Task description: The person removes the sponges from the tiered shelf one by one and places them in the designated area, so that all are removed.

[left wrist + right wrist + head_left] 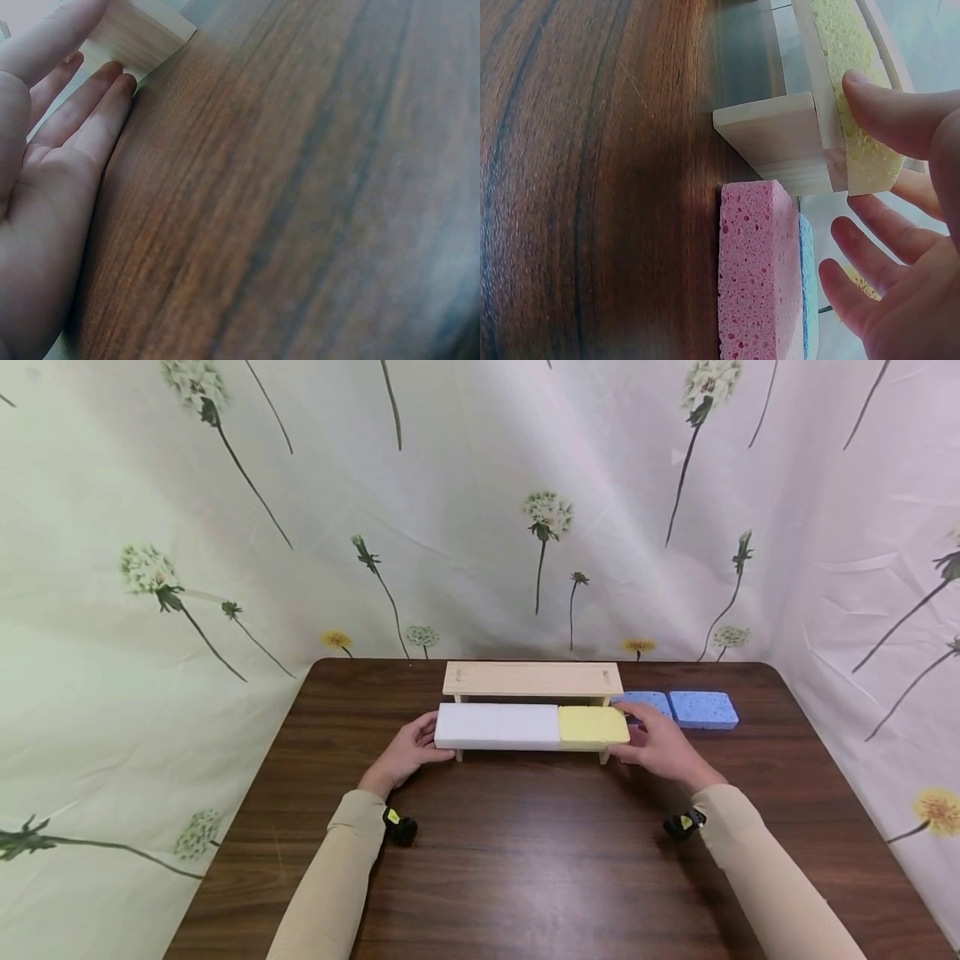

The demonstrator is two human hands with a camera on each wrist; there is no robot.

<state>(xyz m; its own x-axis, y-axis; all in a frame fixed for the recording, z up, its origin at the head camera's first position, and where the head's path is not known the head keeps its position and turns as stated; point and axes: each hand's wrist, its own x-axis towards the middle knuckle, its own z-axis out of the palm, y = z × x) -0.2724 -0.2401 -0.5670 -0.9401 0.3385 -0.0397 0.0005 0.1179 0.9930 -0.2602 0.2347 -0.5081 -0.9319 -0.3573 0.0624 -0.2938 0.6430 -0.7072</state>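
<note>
The left hand point(408, 746) curved around the left end of a white rectangular block point(497, 727), thumb at the front edge; whether its fingers pinched could not be told. The right hand point(660, 745) pinched the outer end of a yellow rectangular porous sponge point(592, 727), its lower fingers spread. Block and sponge lay end to end on a pale wooden stand point(780, 142). The right wrist view alone showed a pink porous sponge point(754, 277) near the stand's leg. Behind stood a second pale wooden stand point(532, 678); two blue speckled sponges point(705, 710) lay right, one partly hidden by the right hand.
</note>
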